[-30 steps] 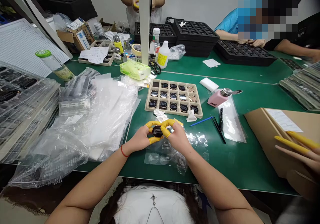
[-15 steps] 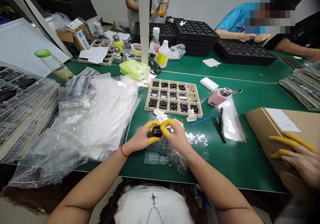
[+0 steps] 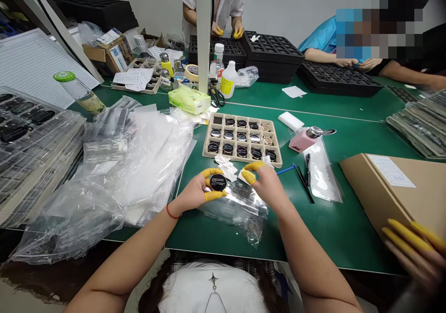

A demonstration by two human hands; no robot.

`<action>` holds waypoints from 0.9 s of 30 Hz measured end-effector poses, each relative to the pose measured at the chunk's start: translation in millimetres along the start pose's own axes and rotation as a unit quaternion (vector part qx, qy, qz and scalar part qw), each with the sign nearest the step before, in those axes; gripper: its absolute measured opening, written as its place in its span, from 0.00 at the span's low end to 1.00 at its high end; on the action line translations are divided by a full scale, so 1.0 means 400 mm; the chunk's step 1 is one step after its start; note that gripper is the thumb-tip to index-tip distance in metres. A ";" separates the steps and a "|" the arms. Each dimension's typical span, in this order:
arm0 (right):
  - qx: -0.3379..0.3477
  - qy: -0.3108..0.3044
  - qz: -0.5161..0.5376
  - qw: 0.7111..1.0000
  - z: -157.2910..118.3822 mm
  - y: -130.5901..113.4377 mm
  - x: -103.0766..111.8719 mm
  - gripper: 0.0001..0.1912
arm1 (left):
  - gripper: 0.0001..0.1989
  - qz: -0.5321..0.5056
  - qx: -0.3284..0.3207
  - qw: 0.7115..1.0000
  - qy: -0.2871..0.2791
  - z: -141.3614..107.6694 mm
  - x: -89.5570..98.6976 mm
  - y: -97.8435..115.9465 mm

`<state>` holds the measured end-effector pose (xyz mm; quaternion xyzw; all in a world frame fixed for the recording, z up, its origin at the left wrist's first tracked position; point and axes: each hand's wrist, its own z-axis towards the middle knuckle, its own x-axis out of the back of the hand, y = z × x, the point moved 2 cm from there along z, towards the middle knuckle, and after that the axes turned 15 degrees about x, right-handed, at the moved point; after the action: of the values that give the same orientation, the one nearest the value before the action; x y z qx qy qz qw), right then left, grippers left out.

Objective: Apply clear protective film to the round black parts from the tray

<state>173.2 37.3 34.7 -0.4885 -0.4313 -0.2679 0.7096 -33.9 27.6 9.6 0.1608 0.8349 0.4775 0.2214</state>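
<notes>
My left hand (image 3: 195, 189), with yellow finger covers, grips a round black disc (image 3: 219, 182) with fine white print by its edge. To its right, my right hand (image 3: 266, 183) is closed at the fingertips on a small whitish piece (image 3: 244, 177) that looks like cloth or tissue. Crumpled white tissue (image 3: 226, 168) lies between and just beyond the hands. Clear plastic film (image 3: 233, 206) is spread on the green table below them. Behind, a beige compartment tray (image 3: 205, 151) holds several round dark discs and a couple of rose-gold pieces.
Plastic bags (image 3: 149, 164) and stacked trays (image 3: 42, 164) fill the left. A pink bottle (image 3: 302, 140), pens (image 3: 308, 169) and a cardboard box (image 3: 411, 178) touched by another person's hand stand right. Bottles, black trays and other people are beyond.
My right hand has left the disc and moved right to the whitish piece. My left hand keeps the disc. The clear film has shifted, and the other person's hand at the box has moved down.
</notes>
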 end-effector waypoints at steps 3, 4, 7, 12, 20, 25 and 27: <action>-0.047 -0.087 -0.141 0.985 -0.013 0.064 -0.016 0.13 | 0.29 -0.054 -0.001 0.998 -0.040 -0.006 0.009 0.005; -0.057 -0.101 -0.155 0.981 -0.018 0.079 -0.027 0.16 | 0.29 -0.052 -0.002 0.998 -0.036 -0.005 0.010 0.003; -0.073 -0.102 -0.151 0.980 -0.029 0.100 -0.058 0.14 | 0.30 0.001 0.000 1.000 0.013 0.005 0.006 -0.012; 0.001 0.021 -0.078 0.997 -0.035 0.050 -0.042 0.09 | 0.27 0.043 -0.006 0.999 0.025 0.017 -0.012 -0.029; 0.177 0.133 0.068 0.973 -0.064 -0.117 -0.037 0.08 | 0.24 0.148 -0.071 0.984 0.067 0.001 -0.014 -0.013; 0.192 0.134 0.041 0.971 -0.073 -0.126 -0.073 0.11 | 0.23 0.189 -0.085 0.975 0.073 0.000 -0.016 -0.007; 0.201 0.134 0.019 0.970 -0.080 -0.127 -0.077 0.12 | 0.22 0.194 -0.086 0.974 0.073 0.002 -0.016 -0.007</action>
<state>128.7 -12.8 26.4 -0.3042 -0.3679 -0.2249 0.8494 -28.4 23.8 8.3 0.2654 0.7575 0.5915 0.0762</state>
